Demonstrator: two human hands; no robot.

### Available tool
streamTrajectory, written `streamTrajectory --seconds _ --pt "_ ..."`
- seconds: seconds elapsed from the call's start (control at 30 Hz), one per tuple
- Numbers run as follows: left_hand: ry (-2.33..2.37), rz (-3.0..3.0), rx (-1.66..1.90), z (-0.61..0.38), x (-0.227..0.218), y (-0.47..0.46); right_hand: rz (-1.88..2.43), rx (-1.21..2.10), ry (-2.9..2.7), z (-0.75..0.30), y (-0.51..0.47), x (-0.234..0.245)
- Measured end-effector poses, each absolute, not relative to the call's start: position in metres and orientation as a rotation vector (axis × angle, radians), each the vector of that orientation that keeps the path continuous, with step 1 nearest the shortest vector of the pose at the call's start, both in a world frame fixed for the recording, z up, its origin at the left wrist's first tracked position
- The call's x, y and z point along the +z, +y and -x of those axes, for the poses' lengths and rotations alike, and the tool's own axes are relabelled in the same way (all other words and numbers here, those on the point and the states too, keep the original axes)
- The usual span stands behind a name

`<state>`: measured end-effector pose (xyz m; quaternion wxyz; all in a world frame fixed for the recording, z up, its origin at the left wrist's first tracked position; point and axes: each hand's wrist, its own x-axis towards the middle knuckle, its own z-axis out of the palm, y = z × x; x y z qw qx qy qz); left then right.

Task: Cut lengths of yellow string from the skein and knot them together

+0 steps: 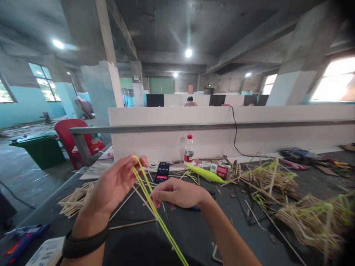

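- The yellow string hangs up in the air over the dark table, in a few strands that run down toward the person.
- The left hand pinches the top of the string, where it bends over near the fingertips.
- The right hand is curled, with its fingers right by the strands. I can't tell if it pinches one.
- To do this well, I think the left hand should hold the bend tight and both hands should pull gently, so the strands stay straight and don't tangle.
- A thin stick lies on the table below. Best not to let the string snag on it.
- Farther out are a phone, a fat yellow bundle and a standing bottle.
- Stick piles sit on both sides, a small one at the left and bigger ones at the right.
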<state>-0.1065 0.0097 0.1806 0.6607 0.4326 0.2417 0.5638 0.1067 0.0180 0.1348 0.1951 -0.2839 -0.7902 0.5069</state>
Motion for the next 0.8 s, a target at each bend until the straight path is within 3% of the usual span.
streamTrajectory --seconds 0.3,0.8 --pt "0.296 -0.786 1.459 0.113 0.181 0.018 0.653 1.642 -2.197 -0.098 0.023 0.128" --pt "0.292 -0.784 1.52 0.13 0.174 0.036 0.952 1.424 -2.53 -0.065 0.048 0.072"
